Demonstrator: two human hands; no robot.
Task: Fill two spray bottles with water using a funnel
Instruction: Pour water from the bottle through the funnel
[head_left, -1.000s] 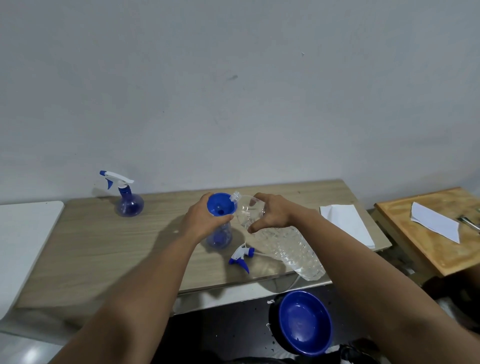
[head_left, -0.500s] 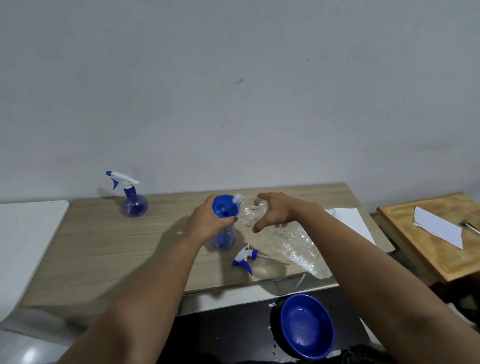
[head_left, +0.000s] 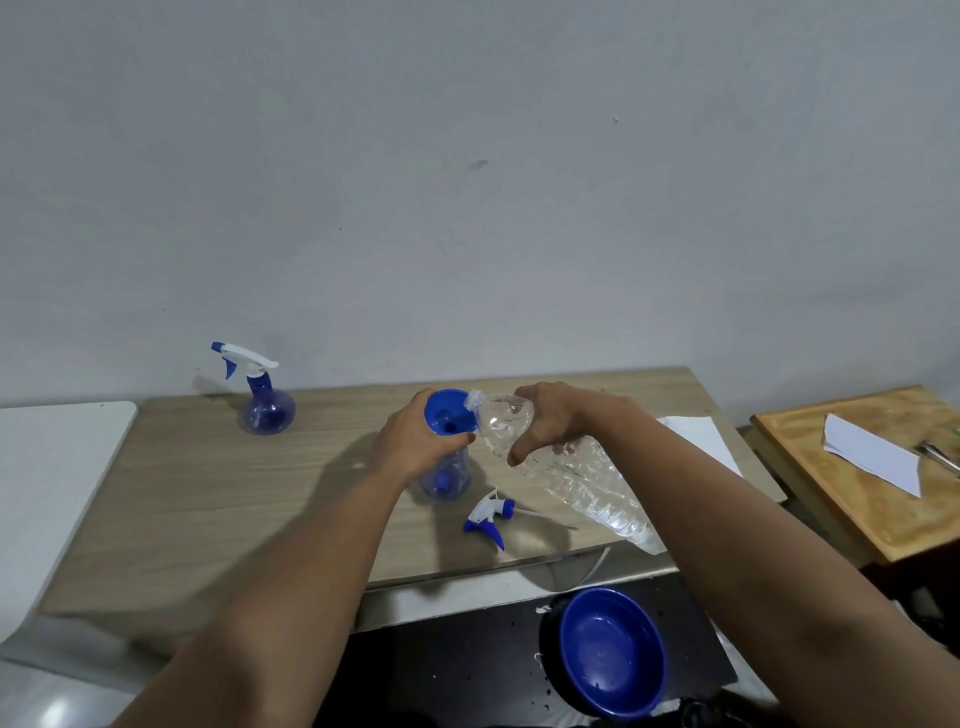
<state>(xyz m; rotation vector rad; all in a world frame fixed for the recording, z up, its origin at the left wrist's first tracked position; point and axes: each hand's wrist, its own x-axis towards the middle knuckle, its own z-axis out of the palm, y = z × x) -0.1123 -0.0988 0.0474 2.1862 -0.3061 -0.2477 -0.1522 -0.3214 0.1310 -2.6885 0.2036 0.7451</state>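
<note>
Two spray bottles, a funnel and a water bottle on a wooden table.

Capped blue spray bottle (head_left: 266, 410) upright at far left; open spray bottle (head_left: 447, 475) upright mid-table, blue funnel (head_left: 449, 413) seated in its neck, detached trigger head (head_left: 488, 517) lying just in front; clear ribbed water bottle (head_left: 561, 467) tilted, white-rimmed mouth at funnel's edge, base raised toward the near right.

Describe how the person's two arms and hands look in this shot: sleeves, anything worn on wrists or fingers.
Both forearms are bare up to the bottom edge of the frame; no sleeve shows. The left hand and the right hand wear no gloves. No watch, bracelet or band shows on either wrist, and no ring on the fingers that are visible, though some fingers are hidden.
</note>
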